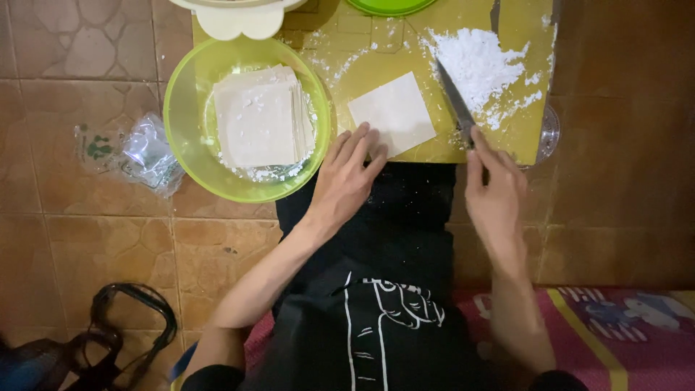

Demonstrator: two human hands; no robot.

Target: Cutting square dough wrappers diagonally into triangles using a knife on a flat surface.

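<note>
A pale square dough wrapper (393,112) lies flat on a yellow-green cutting board (369,69). My left hand (347,177) rests with its fingertips on the wrapper's near left corner. My right hand (494,190) grips the handle of a knife (455,101), whose blade points away across the board towards a heap of white flour (481,69). A green bowl (190,116) to the left of the board holds a stack of square wrappers (260,116) dusted with flour.
A crumpled clear plastic bag (134,152) lies on the tiled floor left of the bowl. Black straps (130,326) lie at the lower left. A cream container (242,18) and a green lid (387,6) sit at the far edge. A patterned pink mat (615,326) is at lower right.
</note>
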